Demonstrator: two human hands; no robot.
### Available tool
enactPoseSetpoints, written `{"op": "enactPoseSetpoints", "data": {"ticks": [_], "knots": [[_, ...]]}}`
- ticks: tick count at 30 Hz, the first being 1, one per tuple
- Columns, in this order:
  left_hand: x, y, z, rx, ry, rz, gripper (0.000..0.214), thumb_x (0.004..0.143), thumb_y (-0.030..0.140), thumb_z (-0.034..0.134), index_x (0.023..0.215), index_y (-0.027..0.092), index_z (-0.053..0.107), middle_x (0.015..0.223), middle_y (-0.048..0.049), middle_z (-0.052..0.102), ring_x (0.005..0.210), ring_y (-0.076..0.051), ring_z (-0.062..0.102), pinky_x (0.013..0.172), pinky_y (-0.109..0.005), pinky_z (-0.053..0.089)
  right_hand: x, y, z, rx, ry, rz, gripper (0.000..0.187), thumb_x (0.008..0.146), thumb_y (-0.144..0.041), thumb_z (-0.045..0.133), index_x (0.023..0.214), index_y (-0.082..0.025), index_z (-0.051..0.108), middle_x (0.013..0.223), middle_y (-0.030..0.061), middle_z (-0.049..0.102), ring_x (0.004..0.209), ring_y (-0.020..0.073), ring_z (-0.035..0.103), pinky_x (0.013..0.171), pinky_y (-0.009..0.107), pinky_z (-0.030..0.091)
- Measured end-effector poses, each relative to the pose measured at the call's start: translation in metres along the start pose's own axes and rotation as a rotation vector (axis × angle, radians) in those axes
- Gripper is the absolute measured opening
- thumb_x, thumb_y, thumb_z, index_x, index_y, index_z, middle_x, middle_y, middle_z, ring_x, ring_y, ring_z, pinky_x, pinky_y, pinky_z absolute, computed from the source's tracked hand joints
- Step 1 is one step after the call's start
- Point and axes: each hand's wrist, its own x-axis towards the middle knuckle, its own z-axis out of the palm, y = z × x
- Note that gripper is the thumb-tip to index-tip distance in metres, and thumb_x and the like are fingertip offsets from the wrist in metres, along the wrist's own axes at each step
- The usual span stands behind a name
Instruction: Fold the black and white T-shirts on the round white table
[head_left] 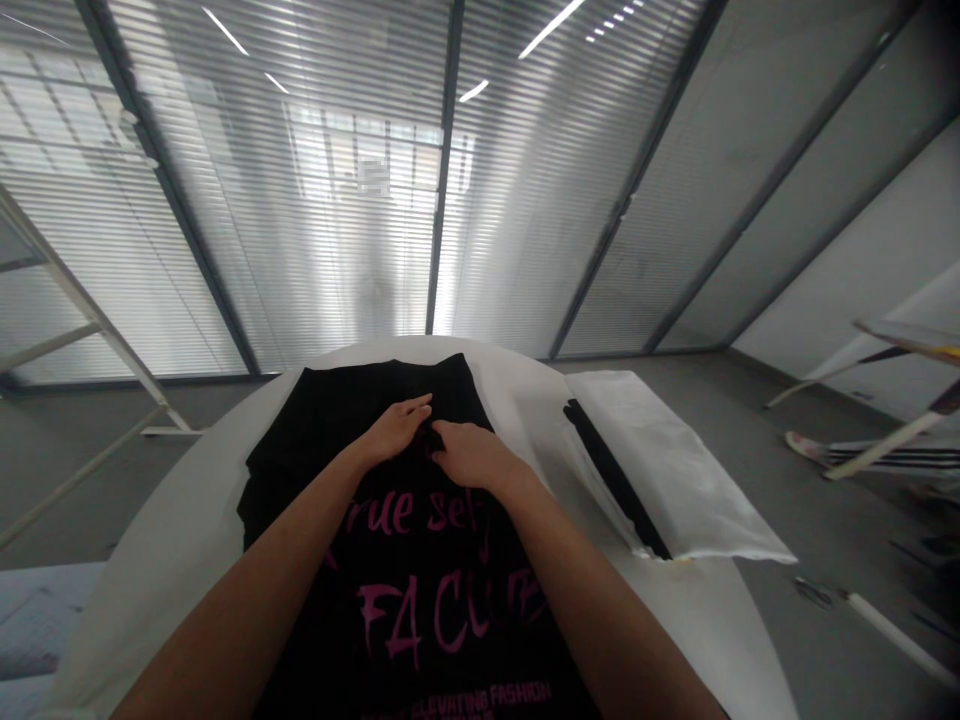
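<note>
A black shirt [315, 430] with pink lettering is spread over a round white table [517, 385]. My left hand [399, 427] rests on its upper part, fingers stretched out and lying nearly flat on the cloth. Close beside it, my right hand [474, 455] has its fingers curled with thumb and forefinger together, gripping a bit of the shirt's dark fabric. The two hands almost meet at the fingertips. My forearms cover parts of the print.
To the right on the table lies a flat white bag or sheet [675, 470] with a black strip [619, 480] along it. A white metal frame [112, 330] stands at left. Blinds [360, 250] cover the glass wall ahead. Someone's striped trouser leg [877, 457] shows at right.
</note>
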Motion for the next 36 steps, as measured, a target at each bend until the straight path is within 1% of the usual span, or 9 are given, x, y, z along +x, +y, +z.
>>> {"op": "enactPoseSetpoints", "data": {"ticks": [4, 7, 11, 16, 23, 26, 28, 31, 36], "knots": [[0.000, 0.001, 0.000, 0.001, 0.007, -0.001, 0.052, 0.088, 0.031, 0.054, 0.137, 0.014, 0.056, 0.094, -0.0079, 0.074, 0.086, -0.023, 0.068, 0.072, -0.031, 0.052, -0.013, -0.003, -0.007, -0.100, -0.038, 0.120, 0.033, 0.086, -0.026, 0.055, 0.115, -0.011, 0.059, 0.105, 0.0203, 0.070, 0.098, 0.0342, 0.068, 0.076, 0.042, 0.052], [0.001, 0.001, -0.001, -0.022, -0.024, -0.010, 0.058, 0.085, 0.024, 0.055, 0.142, 0.012, 0.050, 0.091, -0.0074, 0.074, 0.068, -0.017, 0.065, 0.063, -0.027, 0.050, -0.022, -0.002, -0.010, -0.122, -0.045, 0.136, 0.027, 0.085, -0.025, 0.055, 0.110, -0.014, 0.062, 0.106, 0.0187, 0.070, 0.100, 0.0338, 0.067, 0.077, 0.042, 0.051], [0.001, 0.000, -0.002, -0.064, -0.076, -0.050, 0.067, 0.083, 0.017, 0.049, 0.149, 0.016, 0.039, 0.070, -0.0016, 0.070, 0.048, -0.011, 0.056, 0.049, -0.023, 0.044, -0.031, 0.001, -0.011, -0.137, -0.083, 0.163, 0.023, 0.087, -0.027, 0.052, 0.102, -0.016, 0.065, 0.104, 0.0182, 0.070, 0.097, 0.0331, 0.068, 0.076, 0.041, 0.050], [0.000, 0.003, -0.012, -0.158, -0.090, -0.051, 0.071, 0.082, 0.015, 0.046, 0.152, 0.016, 0.032, 0.056, 0.0003, 0.063, 0.045, -0.013, 0.057, 0.045, -0.022, 0.043, -0.025, -0.008, -0.008, 0.020, -0.088, 0.026, 0.024, 0.089, -0.027, 0.050, 0.107, -0.016, 0.062, 0.104, 0.0149, 0.070, 0.096, 0.0281, 0.067, 0.077, 0.035, 0.047], [-0.007, 0.005, -0.064, -0.153, 0.053, -0.027, 0.068, 0.076, 0.011, 0.048, 0.144, 0.015, 0.047, 0.050, 0.0044, 0.053, 0.039, -0.008, 0.045, 0.042, -0.019, 0.035, -0.003, -0.058, 0.007, 0.410, 0.145, -0.136, 0.021, 0.091, -0.024, 0.052, 0.106, -0.016, 0.063, 0.096, 0.0077, 0.070, 0.084, 0.0181, 0.064, 0.074, 0.028, 0.042], [-0.012, 0.001, -0.091, -0.152, 0.120, -0.026, 0.066, 0.074, 0.011, 0.049, 0.140, 0.014, 0.053, 0.047, 0.0055, 0.047, 0.038, -0.007, 0.039, 0.040, -0.018, 0.031, 0.007, -0.079, 0.012, 0.624, 0.194, -0.136, 0.026, 0.090, -0.024, 0.054, 0.111, -0.014, 0.065, 0.095, 0.0066, 0.070, 0.080, 0.0156, 0.062, 0.075, 0.027, 0.044], [-0.015, -0.003, -0.106, -0.198, 0.175, -0.030, 0.067, 0.071, 0.010, 0.050, 0.138, 0.014, 0.055, 0.047, 0.0059, 0.045, 0.037, -0.006, 0.035, 0.039, -0.018, 0.025, 0.012, -0.090, 0.013, 0.776, 0.173, -0.102, 0.032, 0.088, -0.024, 0.058, 0.117, -0.013, 0.065, 0.096, 0.0065, 0.071, 0.080, 0.0148, 0.063, 0.075, 0.027, 0.045], [-0.020, -0.015, -0.125, -0.276, 0.219, -0.044, 0.069, 0.069, 0.010, 0.050, 0.138, 0.014, 0.055, 0.048, 0.0065, 0.044, 0.037, -0.005, 0.033, 0.039, -0.017, 0.021, 0.014, -0.099, 0.011, 0.933, 0.055, -0.097, 0.042, 0.083, -0.019, 0.062, 0.125, -0.014, 0.062, 0.102, 0.0070, 0.071, 0.084, 0.0147, 0.065, 0.078, 0.027, 0.048], [-0.027, -0.047, -0.145, -0.237, 0.243, -0.134, 0.070, 0.067, 0.011, 0.050, 0.137, 0.015, 0.056, 0.047, 0.0071, 0.043, 0.036, -0.005, 0.032, 0.038, -0.017, 0.020, -0.001, -0.095, 0.004, 0.855, -0.107, -0.192, 0.039, 0.083, -0.020, 0.062, 0.122, -0.015, 0.065, 0.121, 0.0100, 0.068, 0.107, 0.0195, 0.064, 0.093, 0.030, 0.046]]}}
